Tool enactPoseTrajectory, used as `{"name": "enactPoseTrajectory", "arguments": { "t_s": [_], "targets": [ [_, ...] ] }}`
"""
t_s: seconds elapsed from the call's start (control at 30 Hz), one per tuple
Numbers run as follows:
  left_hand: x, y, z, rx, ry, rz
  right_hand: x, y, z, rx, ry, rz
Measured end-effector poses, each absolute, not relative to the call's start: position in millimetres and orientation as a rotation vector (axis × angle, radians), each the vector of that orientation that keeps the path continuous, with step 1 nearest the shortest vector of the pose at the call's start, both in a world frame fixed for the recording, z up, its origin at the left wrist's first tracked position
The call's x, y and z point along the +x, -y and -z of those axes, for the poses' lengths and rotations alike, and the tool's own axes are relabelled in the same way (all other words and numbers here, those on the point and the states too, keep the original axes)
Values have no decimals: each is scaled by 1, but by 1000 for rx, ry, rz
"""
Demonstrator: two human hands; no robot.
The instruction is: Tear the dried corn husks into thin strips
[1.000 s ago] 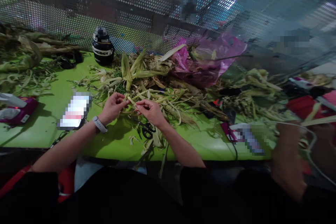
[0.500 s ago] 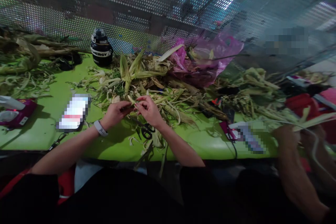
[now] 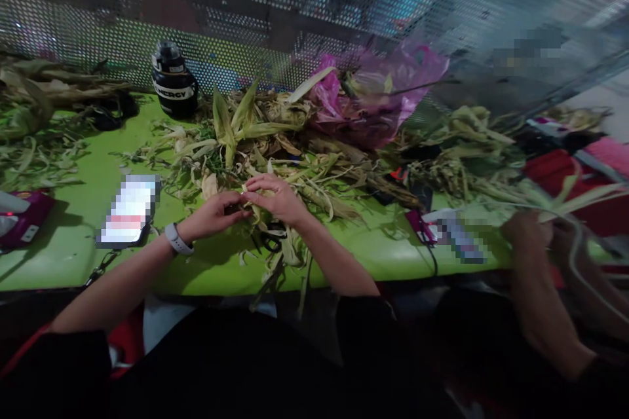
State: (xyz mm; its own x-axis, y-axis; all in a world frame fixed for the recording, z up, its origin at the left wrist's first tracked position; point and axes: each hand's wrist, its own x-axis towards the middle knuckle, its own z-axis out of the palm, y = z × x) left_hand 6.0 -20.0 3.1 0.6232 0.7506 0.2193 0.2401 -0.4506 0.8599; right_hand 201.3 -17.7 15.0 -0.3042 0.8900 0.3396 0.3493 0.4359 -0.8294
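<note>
My left hand (image 3: 215, 214), with a grey watch on its wrist, and my right hand (image 3: 275, 197) meet over a pile of corn husks (image 3: 275, 150) on a green table (image 3: 83, 242). Both hands pinch the same thin pale husk strip (image 3: 244, 195) between fingers and thumbs. The fingertips touch at the middle. Black scissors (image 3: 269, 242) lie on the table just below my right hand, partly hidden under husks.
A phone (image 3: 128, 209) lies left of my left hand. A black jar (image 3: 173, 82) stands at the back by a perforated metal screen. A pink plastic bag (image 3: 373, 101) sits behind the pile. Another person's hands (image 3: 531, 236) work husks at the right.
My two hands have come closer together and dropped slightly toward the table, still pinching the husk strip. The other person's hands at the right have shifted.
</note>
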Motion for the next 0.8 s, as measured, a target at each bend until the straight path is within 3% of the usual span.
{"name": "enactPoseTrajectory", "arguments": {
  "t_s": [0.27,0.5,0.8],
  "targets": [
    [11,25,-14,1983,-583,-531,196,17,-20,-1080,1292,-1486],
    [10,29,-20,1798,-554,-442,198,8,-19,-1041,1071,-1408],
    [12,35,-9,1241,-496,-216,199,9,-16,-950,1264,-1556]
  ]
}}
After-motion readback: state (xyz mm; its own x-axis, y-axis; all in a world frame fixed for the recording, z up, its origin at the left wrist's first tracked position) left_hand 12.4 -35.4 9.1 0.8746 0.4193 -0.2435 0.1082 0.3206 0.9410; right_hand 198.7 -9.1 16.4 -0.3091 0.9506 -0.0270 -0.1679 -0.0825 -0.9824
